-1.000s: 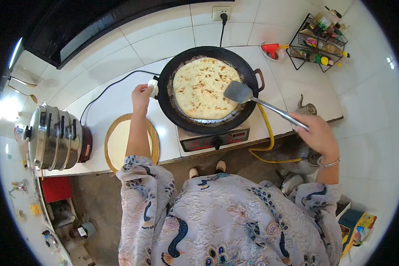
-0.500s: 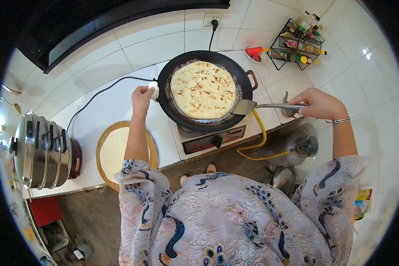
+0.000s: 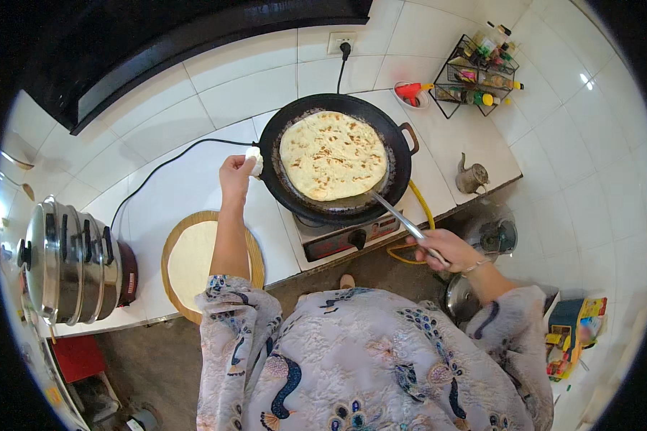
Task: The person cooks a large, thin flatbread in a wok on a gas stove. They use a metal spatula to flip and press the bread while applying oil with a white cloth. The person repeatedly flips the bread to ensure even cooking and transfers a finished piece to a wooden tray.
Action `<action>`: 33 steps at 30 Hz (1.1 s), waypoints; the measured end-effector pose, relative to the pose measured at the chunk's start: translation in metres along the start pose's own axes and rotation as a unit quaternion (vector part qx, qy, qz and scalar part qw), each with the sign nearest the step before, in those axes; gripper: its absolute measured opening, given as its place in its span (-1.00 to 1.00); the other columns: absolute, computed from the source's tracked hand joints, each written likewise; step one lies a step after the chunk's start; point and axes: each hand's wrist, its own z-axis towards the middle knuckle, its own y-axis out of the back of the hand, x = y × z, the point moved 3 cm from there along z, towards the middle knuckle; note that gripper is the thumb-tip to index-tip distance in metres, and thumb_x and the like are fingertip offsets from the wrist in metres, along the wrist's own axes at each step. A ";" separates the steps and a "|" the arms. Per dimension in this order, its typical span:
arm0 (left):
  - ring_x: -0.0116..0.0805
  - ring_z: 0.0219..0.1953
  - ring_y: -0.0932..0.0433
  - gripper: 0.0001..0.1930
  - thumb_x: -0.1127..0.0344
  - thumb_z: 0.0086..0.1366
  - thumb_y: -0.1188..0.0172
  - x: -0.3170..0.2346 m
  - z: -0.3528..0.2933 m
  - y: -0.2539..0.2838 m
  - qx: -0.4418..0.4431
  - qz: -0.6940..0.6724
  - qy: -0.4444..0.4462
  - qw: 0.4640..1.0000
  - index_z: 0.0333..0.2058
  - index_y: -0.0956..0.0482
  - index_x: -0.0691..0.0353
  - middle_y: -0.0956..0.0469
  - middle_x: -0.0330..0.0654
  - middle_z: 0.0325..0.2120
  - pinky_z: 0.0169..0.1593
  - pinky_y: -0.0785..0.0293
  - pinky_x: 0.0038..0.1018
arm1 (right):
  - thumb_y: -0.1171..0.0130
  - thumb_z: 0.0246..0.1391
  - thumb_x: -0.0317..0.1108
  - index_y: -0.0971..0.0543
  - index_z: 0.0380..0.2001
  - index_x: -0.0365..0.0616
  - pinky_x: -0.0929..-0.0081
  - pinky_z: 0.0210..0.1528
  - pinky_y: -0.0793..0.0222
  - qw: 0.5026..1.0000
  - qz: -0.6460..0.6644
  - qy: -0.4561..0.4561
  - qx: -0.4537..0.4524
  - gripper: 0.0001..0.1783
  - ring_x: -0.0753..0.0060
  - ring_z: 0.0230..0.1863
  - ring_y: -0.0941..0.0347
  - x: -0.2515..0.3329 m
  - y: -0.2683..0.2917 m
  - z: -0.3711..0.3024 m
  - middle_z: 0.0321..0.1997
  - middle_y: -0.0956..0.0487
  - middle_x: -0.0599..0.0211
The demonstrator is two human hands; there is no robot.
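A round browned flatbread [image 3: 332, 156] lies in the black pan [image 3: 274, 115], which stands on a stove [image 3: 331, 247]. My right hand [image 3: 449, 251] grips the handle of a metal spatula [image 3: 402, 219], whose blade is at the bread's near right edge, mostly hidden beneath it. A white crumpled cloth or tissue [image 3: 254, 161] is pinched in my left hand [image 3: 235, 176], right by the pan's left rim. Nearer to me on the left, a pale rolled-out dough round [image 3: 191, 262] rests on a round wooden board [image 3: 168, 281], partly behind my left forearm.
A tall metal steamer [image 3: 72, 258] stands at the left. Right of the pan are a small metal oil pot [image 3: 471, 175], a bowl with a red item [image 3: 411, 93] and a bottle rack [image 3: 477, 75]. A yellow hose [image 3: 421, 204] runs below the counter edge; a power cord [image 3: 158, 169] crosses the counter.
My right hand has come down and left toward me, and the spatula blade has slid from the pan's right edge to under the bread's near edge. My left hand stays by the rim.
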 end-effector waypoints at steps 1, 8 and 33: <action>-0.59 -0.57 -0.36 -0.74 0.19 0.07 -0.25 0.000 -0.001 0.000 0.000 0.002 0.002 1.000 -0.38 -0.51 0.26 -0.47 -0.32 -0.57 -0.53 -0.28 -0.62 | 0.02 0.15 -0.28 -0.42 -0.13 -0.27 0.75 -0.80 -0.11 1.000 0.007 0.013 -0.016 -0.70 0.71 -0.80 -0.22 0.004 -0.004 0.017 -0.58 -0.48 0.33; -0.51 -0.52 -0.43 -0.78 0.35 0.05 -0.24 -0.007 -0.008 0.001 -0.011 -0.005 0.013 1.000 -0.40 -0.50 0.39 -0.52 -0.21 -0.54 -0.40 -0.36 -0.58 | 0.02 0.17 -0.27 -0.40 -0.15 -0.23 0.73 -0.81 -0.06 0.995 0.069 0.077 0.008 -0.73 0.72 -0.81 -0.15 0.022 -0.006 0.086 -0.63 -0.40 0.45; -0.57 -0.57 -0.37 -0.73 0.20 0.05 -0.26 0.008 0.000 0.000 -0.023 0.006 -0.015 1.000 -0.38 -0.51 0.30 -0.49 -0.27 -0.56 -0.55 -0.27 -0.60 | 0.08 0.15 -0.38 -0.40 -0.12 -0.28 0.74 -0.84 -0.06 0.996 -0.063 0.053 -0.024 -0.73 0.71 -0.83 -0.18 0.014 0.017 0.057 -0.64 -0.40 0.42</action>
